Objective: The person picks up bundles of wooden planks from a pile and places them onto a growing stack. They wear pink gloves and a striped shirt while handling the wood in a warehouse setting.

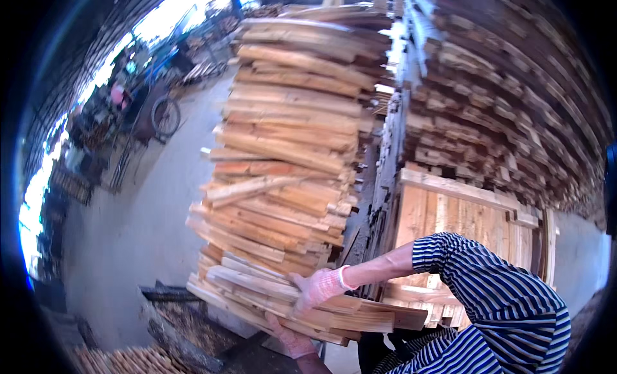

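A bundle of rough wooden slats (270,297) lies between my two gloved hands at the near end of a long row of slats. My right hand (319,289), in a pale pink and white knit glove, curls over the upper side of the bundle. Lower down, my left hand (290,337) grips the bundle's near side, its fingers partly hidden by the wood. The striped right sleeve (488,290) reaches in from the lower right. Beyond the bundle rises the stacked wood (289,136), its pieces uneven, some tilted. Motion blurs the picture slightly.
To the right stands a wooden panel (456,219) with a crosspiece, below a tall wall of stacked timber (508,97). Dark beams (186,335) lie at the lower left, near more slats (128,361). A bicycle wheel (165,115) and clutter stand across the concrete floor (141,226).
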`<state>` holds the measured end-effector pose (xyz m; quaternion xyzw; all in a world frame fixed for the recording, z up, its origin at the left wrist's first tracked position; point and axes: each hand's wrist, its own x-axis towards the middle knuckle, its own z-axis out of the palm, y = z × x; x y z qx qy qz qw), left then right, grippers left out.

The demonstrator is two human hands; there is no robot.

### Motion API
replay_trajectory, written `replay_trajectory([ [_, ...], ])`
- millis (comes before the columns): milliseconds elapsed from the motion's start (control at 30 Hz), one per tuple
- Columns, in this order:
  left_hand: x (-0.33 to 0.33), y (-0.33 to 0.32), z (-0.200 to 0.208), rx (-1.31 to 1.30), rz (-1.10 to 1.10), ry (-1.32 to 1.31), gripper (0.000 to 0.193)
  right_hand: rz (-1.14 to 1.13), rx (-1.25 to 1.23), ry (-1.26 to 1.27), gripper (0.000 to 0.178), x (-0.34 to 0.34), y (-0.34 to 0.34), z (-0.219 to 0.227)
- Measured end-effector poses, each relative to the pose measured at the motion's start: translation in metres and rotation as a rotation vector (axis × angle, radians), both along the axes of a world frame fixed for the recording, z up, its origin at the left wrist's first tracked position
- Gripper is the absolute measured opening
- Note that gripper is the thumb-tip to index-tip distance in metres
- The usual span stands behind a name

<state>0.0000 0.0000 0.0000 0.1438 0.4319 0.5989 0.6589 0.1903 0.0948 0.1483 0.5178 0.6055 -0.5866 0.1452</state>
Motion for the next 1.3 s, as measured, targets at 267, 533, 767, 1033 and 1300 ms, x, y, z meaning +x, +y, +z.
replay_trajectory([
  [267, 0.120, 0.020, 0.099, 0.325, -0.169, 0.079, 0.082, -0.239, 0.663, 0.399, 0.135, 0.169, -0.089, 0.057],
  [533, 0.301, 0.061, 0.163, 0.937, -0.465, 0.219, 0.104, -0.670, 1.081, 0.652, 0.141, 0.308, -0.128, 0.092],
  [767, 0.385, 0.023, 0.180, 1.114, -0.860, 0.145, 0.103, -0.813, 1.275, 0.536, 0.166, 0.397, -0.190, 0.077],
  [1033, 0.416, -0.026, 0.168, 0.990, -1.121, 0.327, 0.069, -0.825, 1.251, 0.387, 0.174, 0.411, -0.241, -0.034],
  [1300, 0.396, -0.038, 0.203, 0.915, -1.210, 0.604, 0.101, -0.868, 1.107, 0.514, 0.172, 0.399, -0.274, 0.044],
])
